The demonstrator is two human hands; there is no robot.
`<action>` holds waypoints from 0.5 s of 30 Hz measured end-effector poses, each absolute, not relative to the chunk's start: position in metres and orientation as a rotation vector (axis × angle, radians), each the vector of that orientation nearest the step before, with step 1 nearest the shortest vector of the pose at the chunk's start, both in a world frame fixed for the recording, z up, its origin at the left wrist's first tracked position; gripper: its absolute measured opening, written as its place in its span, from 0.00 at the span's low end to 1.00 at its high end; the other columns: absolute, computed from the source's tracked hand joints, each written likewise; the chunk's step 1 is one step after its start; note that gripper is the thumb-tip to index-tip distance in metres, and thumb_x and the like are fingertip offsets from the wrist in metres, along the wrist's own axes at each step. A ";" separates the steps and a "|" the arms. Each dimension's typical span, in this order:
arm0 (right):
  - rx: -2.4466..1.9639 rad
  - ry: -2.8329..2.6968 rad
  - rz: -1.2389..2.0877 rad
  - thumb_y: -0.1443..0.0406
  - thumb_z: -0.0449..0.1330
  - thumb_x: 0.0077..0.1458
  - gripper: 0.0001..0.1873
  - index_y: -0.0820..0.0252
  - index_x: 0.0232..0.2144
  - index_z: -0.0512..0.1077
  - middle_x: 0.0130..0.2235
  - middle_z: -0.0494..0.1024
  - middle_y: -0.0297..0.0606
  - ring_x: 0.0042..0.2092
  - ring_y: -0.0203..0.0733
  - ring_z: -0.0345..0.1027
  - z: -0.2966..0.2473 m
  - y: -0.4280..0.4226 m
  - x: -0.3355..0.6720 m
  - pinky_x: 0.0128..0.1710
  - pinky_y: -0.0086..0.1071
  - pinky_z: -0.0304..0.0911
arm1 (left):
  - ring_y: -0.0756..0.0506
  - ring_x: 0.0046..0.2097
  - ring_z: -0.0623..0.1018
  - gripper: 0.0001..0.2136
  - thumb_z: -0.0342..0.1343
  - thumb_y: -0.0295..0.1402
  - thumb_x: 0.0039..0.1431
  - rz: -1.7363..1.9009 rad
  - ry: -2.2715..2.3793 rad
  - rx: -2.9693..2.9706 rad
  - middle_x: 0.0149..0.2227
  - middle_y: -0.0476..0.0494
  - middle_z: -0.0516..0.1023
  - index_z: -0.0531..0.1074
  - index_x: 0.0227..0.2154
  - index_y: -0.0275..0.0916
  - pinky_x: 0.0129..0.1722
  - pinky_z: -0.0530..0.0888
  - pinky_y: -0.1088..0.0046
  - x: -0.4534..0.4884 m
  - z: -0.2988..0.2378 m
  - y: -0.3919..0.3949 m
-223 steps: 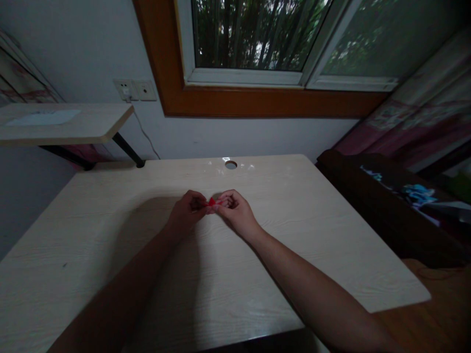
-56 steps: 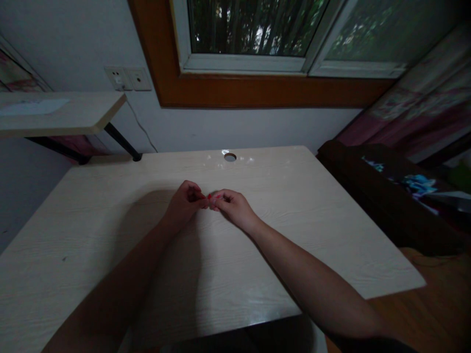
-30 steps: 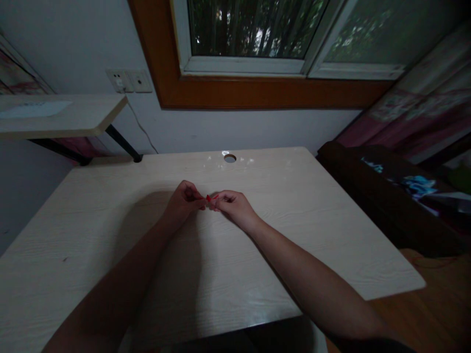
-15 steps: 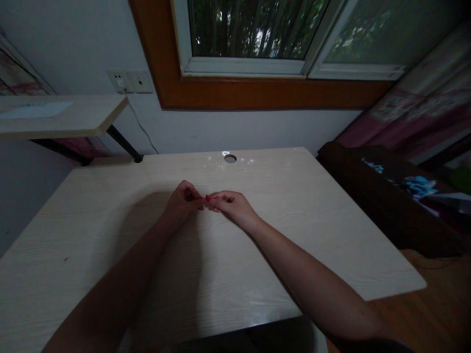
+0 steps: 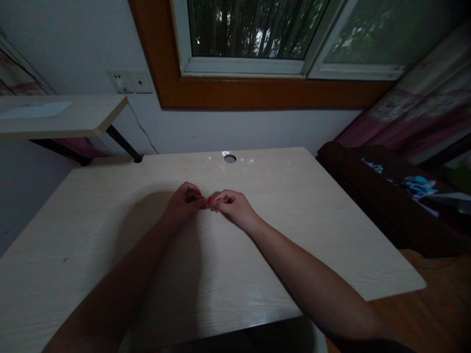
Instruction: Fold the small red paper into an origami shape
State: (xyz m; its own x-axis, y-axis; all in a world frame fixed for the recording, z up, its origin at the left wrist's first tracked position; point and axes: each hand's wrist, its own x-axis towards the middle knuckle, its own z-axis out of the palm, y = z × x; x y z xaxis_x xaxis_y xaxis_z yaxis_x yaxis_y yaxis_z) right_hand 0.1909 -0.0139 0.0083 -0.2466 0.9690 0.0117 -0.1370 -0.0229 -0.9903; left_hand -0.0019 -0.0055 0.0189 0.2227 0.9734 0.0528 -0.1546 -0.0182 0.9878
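A small red piece (image 5: 209,200), thin like a strip or ribbon, is held between both hands above the middle of the desk (image 5: 257,274). My left hand (image 5: 184,201) pinches its left end between thumb and fingertips. Opposite it, my right hand (image 5: 234,203) pinches the right end, with the other fingers curled. Only a few centimetres part the two sets of fingertips, and a bit of red shows in that gap. Most of the piece is covered by the fingers, and its exact kind is too small to make out.
Behind the hands, a round cable hole (image 5: 230,159) is cut near the desk's back edge. A raised shelf (image 5: 84,115) on black legs stands at the left. A white cord (image 5: 142,128) hangs from the wall socket. Dark furniture with cloth items (image 5: 419,186) on it stands right.
The red piece and the left fingertips have shifted slightly to the right. Both hands keep their pinch, and the right hand has barely moved.
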 end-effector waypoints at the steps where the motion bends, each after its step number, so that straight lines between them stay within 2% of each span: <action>1: -0.979 -1.281 1.452 0.61 0.70 0.45 0.10 0.61 0.25 0.75 0.25 0.78 0.34 0.27 0.34 0.67 0.009 -0.014 0.191 0.31 0.30 0.61 | 0.50 0.27 0.80 0.19 0.72 0.32 0.45 1.132 0.908 1.226 0.26 0.53 0.78 0.66 0.33 0.38 0.30 0.77 0.75 -0.002 0.019 -0.006; 8: -1.012 -1.340 1.399 0.62 0.68 0.46 0.08 0.61 0.24 0.74 0.23 0.75 0.31 0.25 0.32 0.63 0.012 -0.017 0.191 0.29 0.29 0.56 | 0.48 0.29 0.81 0.17 0.70 0.32 0.48 1.145 0.891 1.274 0.26 0.52 0.79 0.67 0.37 0.38 0.33 0.77 0.74 -0.002 0.015 -0.008; 15: -0.993 -1.343 1.450 0.57 0.70 0.47 0.13 0.61 0.30 0.77 0.28 0.79 0.35 0.29 0.35 0.68 0.012 -0.015 0.192 0.33 0.31 0.61 | 0.48 0.29 0.81 0.17 0.70 0.33 0.50 1.193 0.907 1.335 0.27 0.51 0.80 0.68 0.38 0.39 0.33 0.76 0.74 -0.005 0.011 -0.007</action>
